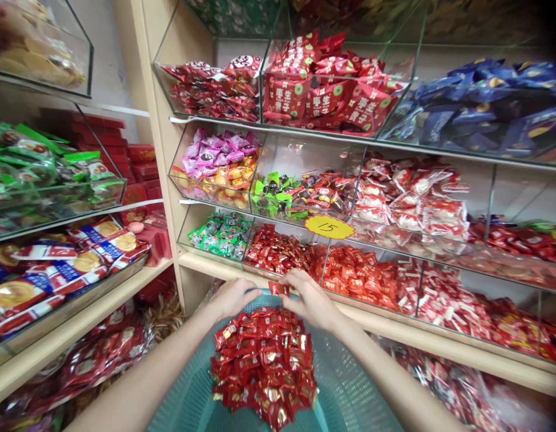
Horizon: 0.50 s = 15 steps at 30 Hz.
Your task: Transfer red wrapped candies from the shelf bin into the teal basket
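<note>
Looking through the head camera, I have both hands near the middle of the frame, at the far end of a teal plastic basket (349, 378). On the right hand (308, 300), thumb and fingers pinch one small red wrapped candy (278, 289), just right of the frame's left half and by the basket's far rim. The left hand (228, 298) is just beside it, its thumb and forefinger pointing toward that candy; its other fingers are hidden from me, so I cannot tell whether they grip anything. At bottom center, a pile of red candies (264, 360) lies in the basket in overlapping rows, with glints of gold on many wrappers.

Behind the basket I see a wooden shelf (201, 262) carrying a row of clear bins. Across the center and toward the right, these hold green-wrapped sweets (221, 234), dark red candies (278, 249), orange-red candies (358, 276) and red-and-white candies (457, 303). Just above them, a yellow price tag (329, 227) reads 15. Higher up are purple packets (215, 150) left of center, large red packets (325, 96) at upper center and blue packets (484, 114) at upper right. Green packets (44, 162) fill a bin at the left edge.
</note>
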Each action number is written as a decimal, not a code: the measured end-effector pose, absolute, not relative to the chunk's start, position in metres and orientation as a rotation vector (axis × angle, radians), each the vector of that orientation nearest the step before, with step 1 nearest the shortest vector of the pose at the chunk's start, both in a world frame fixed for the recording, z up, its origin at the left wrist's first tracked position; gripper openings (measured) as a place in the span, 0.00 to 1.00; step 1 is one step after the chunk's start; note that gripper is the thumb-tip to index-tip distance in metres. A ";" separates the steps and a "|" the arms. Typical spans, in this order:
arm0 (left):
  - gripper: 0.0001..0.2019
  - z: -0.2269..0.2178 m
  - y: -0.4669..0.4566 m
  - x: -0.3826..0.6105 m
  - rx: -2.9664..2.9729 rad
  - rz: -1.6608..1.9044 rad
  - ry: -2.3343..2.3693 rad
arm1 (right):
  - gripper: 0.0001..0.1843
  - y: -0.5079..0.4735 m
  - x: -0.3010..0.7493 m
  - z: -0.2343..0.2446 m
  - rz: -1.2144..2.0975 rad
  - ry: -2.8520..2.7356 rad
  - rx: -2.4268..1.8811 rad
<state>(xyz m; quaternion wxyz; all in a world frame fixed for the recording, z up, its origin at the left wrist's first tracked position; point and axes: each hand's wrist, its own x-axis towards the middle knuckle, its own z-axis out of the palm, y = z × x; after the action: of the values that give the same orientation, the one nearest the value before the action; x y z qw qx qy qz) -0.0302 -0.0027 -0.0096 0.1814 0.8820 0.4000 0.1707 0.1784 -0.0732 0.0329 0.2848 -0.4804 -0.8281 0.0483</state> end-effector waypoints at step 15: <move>0.23 -0.008 -0.005 -0.030 2.475 0.463 1.152 | 0.07 -0.081 0.174 0.014 -0.004 -2.487 -1.394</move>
<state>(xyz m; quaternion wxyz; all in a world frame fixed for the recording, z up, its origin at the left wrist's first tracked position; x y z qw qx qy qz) -0.0302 -0.0050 -0.0077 0.1852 0.8784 0.4088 0.1642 0.1738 -0.0814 0.0138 0.1450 -0.4838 -0.8631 -0.0015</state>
